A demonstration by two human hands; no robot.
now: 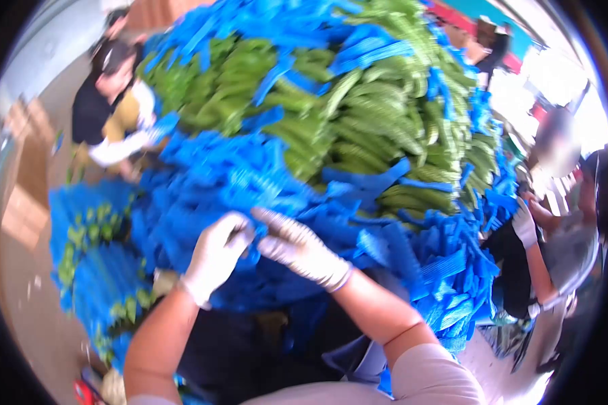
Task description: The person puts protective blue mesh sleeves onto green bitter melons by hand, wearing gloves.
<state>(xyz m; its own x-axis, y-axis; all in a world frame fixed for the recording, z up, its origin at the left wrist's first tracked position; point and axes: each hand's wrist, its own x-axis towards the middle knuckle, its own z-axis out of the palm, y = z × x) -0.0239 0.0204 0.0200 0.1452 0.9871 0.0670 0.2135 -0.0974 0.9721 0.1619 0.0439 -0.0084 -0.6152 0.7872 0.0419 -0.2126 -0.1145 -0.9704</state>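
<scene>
White gloves cover both of my hands, which are raised over a heap of blue mesh pieces (209,169). My left hand (219,253) has its fingers curled, and a small blue bit shows beside them; whether it holds anything is too blurred to tell. Close to its right, my right hand (300,248) has its fingers stretched toward the left one, with the thumb apart and nothing seen in the grasp. Behind the blue heap rises a large pile of long green items (378,121), with blue mesh strips lying among them.
A person in a dark top (94,111) works at the left of the pile. Another person's gloved hand (523,223) touches the blue mesh at the right. Cardboard boxes (27,206) stand at the far left. Blue mesh bundles with green ends (105,270) lie at the lower left.
</scene>
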